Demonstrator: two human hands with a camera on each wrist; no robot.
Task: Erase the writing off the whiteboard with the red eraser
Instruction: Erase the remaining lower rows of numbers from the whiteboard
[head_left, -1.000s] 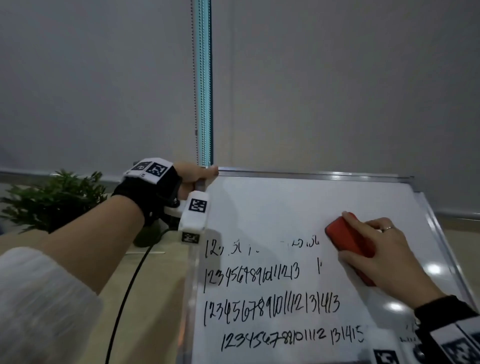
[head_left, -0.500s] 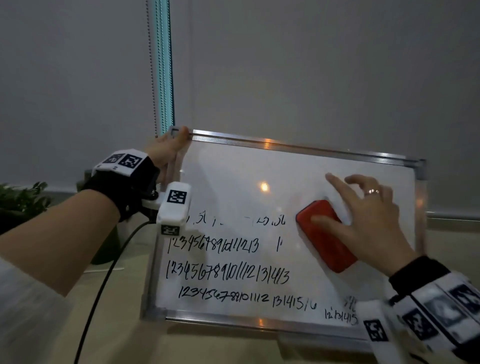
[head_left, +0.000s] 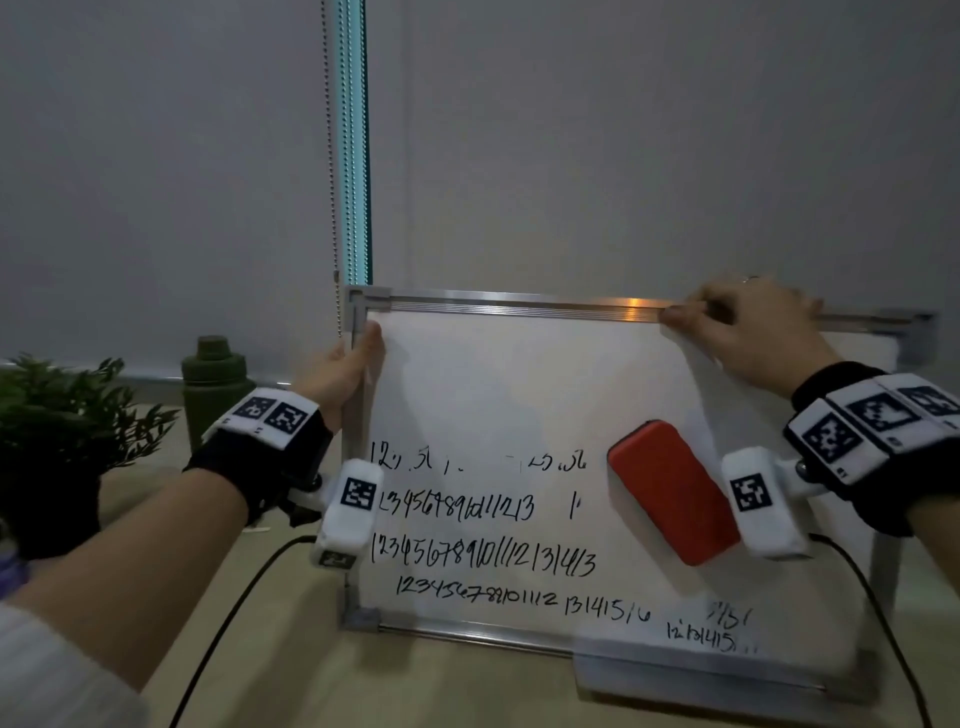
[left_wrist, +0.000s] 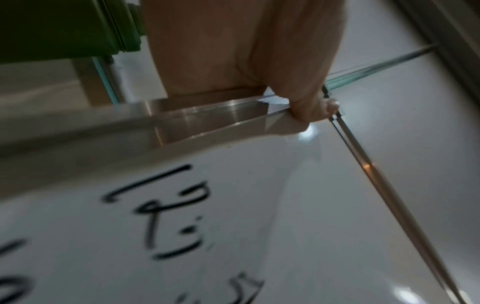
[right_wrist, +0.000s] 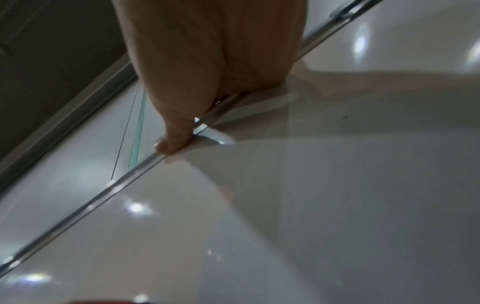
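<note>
Grey blinds (head_left: 623, 156) hang behind a pale worktop (head_left: 467, 691), with a bead chain (head_left: 332, 182) running down beside a teal strip. On the worktop stands the whiteboard (head_left: 493, 374), upright and held at two places. The left hand (head_left: 337, 371) grips the board's left frame just below the top corner, its fingers (left_wrist: 309, 111) curled over the metal edge in the left wrist view. The right hand (head_left: 748, 332) grasps the top frame toward the right corner, thumb pressed on the front of the rail and fingers (right_wrist: 176, 131) wrapped over it. The red eraser (head_left: 672, 491) sits on the board face, well below the right hand's fingers and touched by neither hand; what keeps it there cannot be told. Rows of black numbers (head_left: 483, 561) fill the lower half of the board, left of the eraser and below it. Left of the left hand's fingers stand a green bottle (head_left: 213, 384) and a leafy plant (head_left: 62, 415).
</note>
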